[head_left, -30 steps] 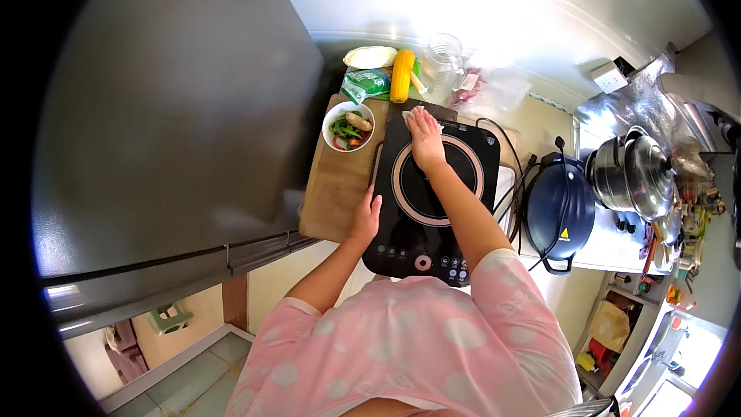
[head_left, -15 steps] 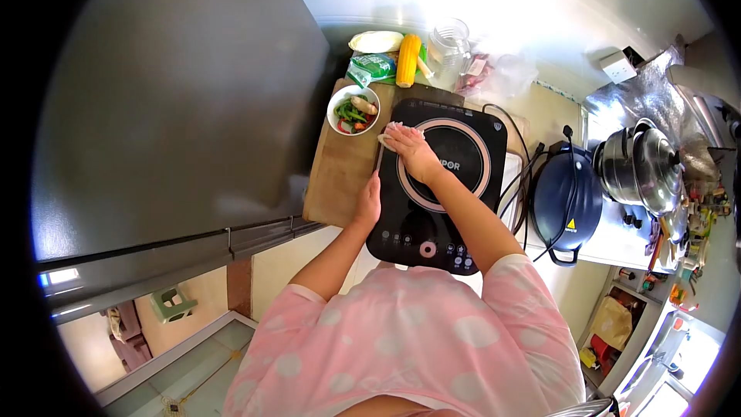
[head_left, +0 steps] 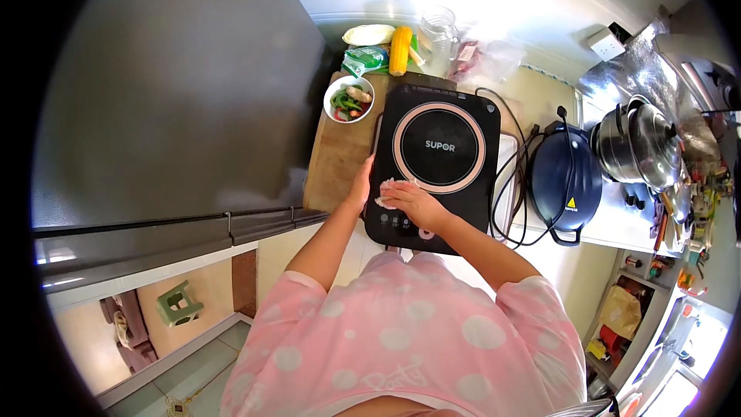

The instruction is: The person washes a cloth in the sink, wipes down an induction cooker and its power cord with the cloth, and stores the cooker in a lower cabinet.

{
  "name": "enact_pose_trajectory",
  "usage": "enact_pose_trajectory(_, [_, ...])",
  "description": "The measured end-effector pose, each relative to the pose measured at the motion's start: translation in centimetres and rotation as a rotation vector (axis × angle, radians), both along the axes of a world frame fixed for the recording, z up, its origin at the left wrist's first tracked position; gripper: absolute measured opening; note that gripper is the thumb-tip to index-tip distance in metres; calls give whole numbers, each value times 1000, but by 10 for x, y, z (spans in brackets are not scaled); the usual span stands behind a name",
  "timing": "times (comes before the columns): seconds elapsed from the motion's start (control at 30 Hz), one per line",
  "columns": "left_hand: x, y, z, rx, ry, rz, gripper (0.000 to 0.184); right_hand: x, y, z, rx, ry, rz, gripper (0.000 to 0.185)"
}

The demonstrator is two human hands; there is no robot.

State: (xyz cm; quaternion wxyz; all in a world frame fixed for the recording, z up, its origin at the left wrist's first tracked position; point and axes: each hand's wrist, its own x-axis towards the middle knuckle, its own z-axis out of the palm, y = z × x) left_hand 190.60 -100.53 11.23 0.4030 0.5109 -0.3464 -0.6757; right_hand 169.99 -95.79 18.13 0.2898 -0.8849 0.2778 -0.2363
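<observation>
A smooth dark gray panel (head_left: 185, 93) rises at far left, its face close beside a wooden board (head_left: 328, 158) whose grain shows from the front edge up to a round white bowl (head_left: 329, 109) of cut green and red vegetables. The person's left hand (head_left: 360, 184) rests along the left edge of a flat black cooktop (head_left: 467, 205), fingers straight and close together, pointing away from the body; how firmly it grips cannot be told. Just to its right, a crumpled, pale cloth (head_left: 383, 201) lies on the glossy surface below the copper-toned ring — held there by the right hand (head_left: 413, 203), palm down, fingers together and aimed left, the forearm slanting across the cooktop's front right corner. Behind the cooktop, a yellow ear of corn (head_left: 400, 52) stands near a clear pitcher (head_left: 440, 40). The ringed plate and the cooktop's right side spread bare beyond the right hand, up to the rounded far corners. Thin black cords (head_left: 528, 156) loop just past the right edge — a narrow strip before an oval, dark blue pan (head_left: 552, 185). Shiny steel pots (head_left: 652, 150) stand farther right.
</observation>
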Motion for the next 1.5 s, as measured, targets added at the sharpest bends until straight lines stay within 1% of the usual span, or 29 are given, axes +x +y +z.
enact_pose_trajectory(0.03, [1, 1, -1, -89, -90, -1, 56, -5, 6, 4, 43, -8, 37, 49])
enact_pose_trajectory(0.07, [1, 2, -2, -100, -160, -18, 56, -9, 13, 8, 88, -16, 70, 47])
enact_pose_trajectory(0.1, [-1, 4, 0, -112, -228, -39, 55, -11, 17, 10, 95, -67, 56, 39])
enact_pose_trajectory(0.13, [-3, 4, 3, -127, -293, -62, 55, -14, 21, 9, 103, -172, -58, 36])
enact_pose_trajectory(0.2, [-3, 5, 6, -154, -280, -90, 55, -21, 23, 7, 107, -377, -275, 29])
enact_pose_trajectory(0.23, [-3, 4, 5, -162, -269, -100, 54, -26, 18, 7, 8, -460, -465, 22])
enact_pose_trajectory(0.27, [-2, 4, 3, -170, -258, -114, 54, -34, 13, -4, 324, -707, -653, 22])
enact_pose_trajectory(0.3, [-1, 3, 4, -180, -222, -136, 53, -47, 1, -8, 183, -765, -794, 23])
enact_pose_trajectory(0.33, [0, 1, 5, -189, -186, -161, 53, -66, -6, -4, 14, -455, -966, 24])
enact_pose_trajectory(0.37, [1, 0, 6, -196, -152, -190, 52, -81, -14, -18, -85, -332, -1046, 26])
enact_pose_trajectory(0.4, [0, -1, 7, -134, -84, -181, 52, -85, -16, -19, -23, -248, -1145, 27])
enact_pose_trajectory(0.47, [1, -3, 8, -5, 44, -158, 51, -82, -16, -29, -253, -80, -1088, 34])
enact_pose_trajectory(0.57, [1, 1, 36, 195, 199, -187, 51, -41, 0, -28, -239, -117, -961, 38])
enact_pose_trajectory(0.6, [3, 0, 33, 202, 204, -178, 51, -22, 11, -18, -231, -113, -889, 39])
enact_pose_trajectory(0.63, [4, 0, 28, 211, 210, -171, 51, 2, 21, -5, -179, -90, -880, 40])
enact_pose_trajectory(0.67, [4, 0, 25, 220, 218, -165, 50, 16, 31, -3, -163, -29, -834, 39])
enact_pose_trajectory(0.73, [6, 1, 26, 218, 307, -209, 51, 45, 50, 14, -153, -85, -863, 38])
enact_pose_trajectory(0.77, [8, 1, 27, 217, 353, -228, 51, 52, 57, 4, -119, -151, -791, 38])
enact_pose_trajectory(0.8, [9, 1, 25, 194, 330, -231, 51, 56, 63, -6, -87, -217, -717, 37])
enact_pose_trajectory(0.87, [10, -2, 15, 142, 281, -234, 51, 66, 76, -11, -65, -256, -648, 35])
enact_pose_trajectory(0.9, [10, -3, 15, 82, 281, -255, 52, 69, 81, -6, -73, -290, -700, 34])
enact_pose_trajectory(1.0, [9, -1, 20, 164, 306, -241, 52, 41, 81, -4, -181, -378, -996, 31])
enact_pose_trajectory(1.03, [8, -1, 20, 174, 281, -233, 52, 30, 81, -4, -195, -371, -1178, 28])
enact_pose_trajectory(1.07, [8, 0, 19, 160, 269, -232, 51, 13, 82, -3, -140, -408, -1265, 25])
enact_pose_trajectory(1.13, [8, -1, 10, 129, 242, -227, 51, -11, 87, -4, -111, -338, -1383, 22])
enact_pose_trajectory(1.2, [9, -4, 5, 133, 269, -239, 52, -30, 89, -3, -97, -350, -1406, 20])
enact_pose_trajectory(1.33, [13, -3, 7, 166, 247, -249, 57, -62, 63, 2, -138, -277, -1311, 19])
enact_pose_trajectory(1.43, [12, -2, 8, 172, 223, -235, 58, -79, 30, -6, -155, -333, -1290, 20])
enact_pose_trajectory(1.5, [13, -5, 4, 165, 175, -224, 57, -93, 16, -14, -80, -357, -1322, 21])
